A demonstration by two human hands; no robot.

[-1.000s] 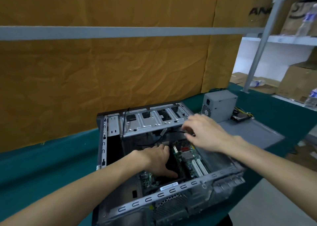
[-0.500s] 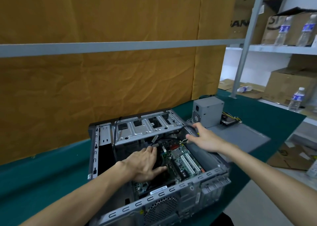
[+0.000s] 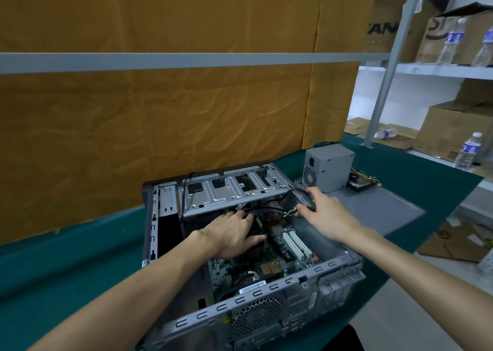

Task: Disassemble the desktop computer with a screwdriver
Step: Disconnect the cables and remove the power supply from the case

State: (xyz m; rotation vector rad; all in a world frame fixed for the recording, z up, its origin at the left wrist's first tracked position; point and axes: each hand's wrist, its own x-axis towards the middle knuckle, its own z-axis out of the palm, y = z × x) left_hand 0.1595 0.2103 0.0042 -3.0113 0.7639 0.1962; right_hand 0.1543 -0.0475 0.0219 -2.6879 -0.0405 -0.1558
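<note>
We see the open computer case (image 3: pixel 250 246) lying on its side on the green desk (image 3: pixel 66 265), our left hand (image 3: pixel 232 234) resting flat inside it on the black cooler, fingers (image 3: pixel 240 216) spread among black cables. Our right hand (image 3: pixel 326 214) grips a small dark part at the case's far right edge, and beyond its fingers (image 3: pixel 306 209) stands the grey power supply (image 3: pixel 329 168), with the detached side panel (image 3: pixel 378 212) just right of them.
</note>
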